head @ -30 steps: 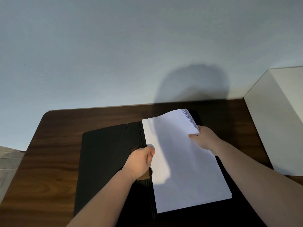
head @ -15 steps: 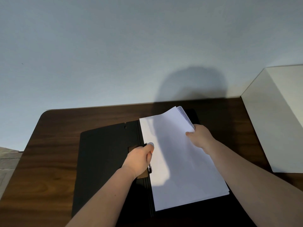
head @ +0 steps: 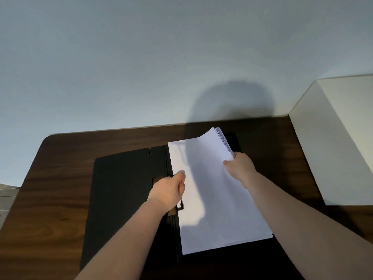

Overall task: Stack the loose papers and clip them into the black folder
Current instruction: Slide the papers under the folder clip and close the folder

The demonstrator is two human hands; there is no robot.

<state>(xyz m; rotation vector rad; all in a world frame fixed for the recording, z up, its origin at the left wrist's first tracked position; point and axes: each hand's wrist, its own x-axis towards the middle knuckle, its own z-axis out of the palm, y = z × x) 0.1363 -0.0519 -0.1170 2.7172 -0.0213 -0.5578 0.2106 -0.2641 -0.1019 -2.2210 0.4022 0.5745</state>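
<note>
Papers [head: 218, 190] lie stacked on the right-hand half of the open black folder [head: 125, 190], which rests flat on the wooden table [head: 46, 199].

1. Left hand [head: 168, 190]: closed around the clip [head: 180, 206] at the folder's spine, thumb pressing the stack's 9 o'clock edge. How far the clip is raised cannot be determined.
2. Right hand [head: 240, 168]: pinching the stack near its 2 o'clock corner, which is lifted and fanned.
3. White box [head: 333, 148]: stands at 3 o'clock, well apart.

Step in hand, judged: seating the stack's edge under the clip. The next move calls for squaring the sheets against the spine, then closing the clip.
</note>
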